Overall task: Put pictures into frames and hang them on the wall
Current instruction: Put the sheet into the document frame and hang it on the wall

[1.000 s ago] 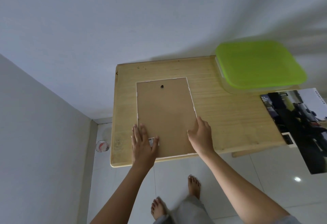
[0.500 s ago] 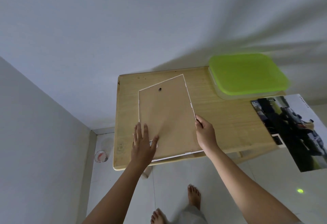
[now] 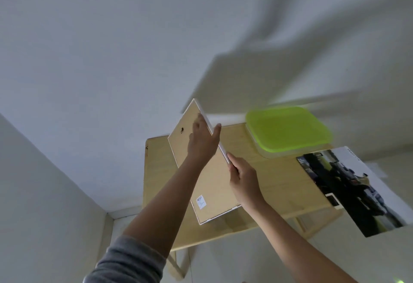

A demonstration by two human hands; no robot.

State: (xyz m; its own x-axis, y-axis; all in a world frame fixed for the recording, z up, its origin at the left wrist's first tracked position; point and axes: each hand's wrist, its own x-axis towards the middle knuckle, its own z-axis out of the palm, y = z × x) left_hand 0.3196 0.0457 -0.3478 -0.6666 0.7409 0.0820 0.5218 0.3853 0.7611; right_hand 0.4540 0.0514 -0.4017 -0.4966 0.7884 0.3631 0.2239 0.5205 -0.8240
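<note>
Brown-backed frame [image 3: 210,171] is gripped along one edge by the left hand [image 3: 202,141] and right hand [image 3: 242,176], tilted above the tabletop [image 3: 279,184]; a slip could be caused there.

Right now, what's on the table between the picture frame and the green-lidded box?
Nothing: in the head view only bare wooden table separates the picture frame from the green-lidded box.

Beyond both hands the bare wall [image 3: 156,48] is open, nothing on it. Right of the right hand [image 3: 243,177], a stretch of table [image 3: 274,180] lies free until the green-lidded box [image 3: 288,129] and the overhanging poster [image 3: 355,191]. Left of the left hand [image 3: 202,143], a side wall [image 3: 44,193] closes in.
</note>
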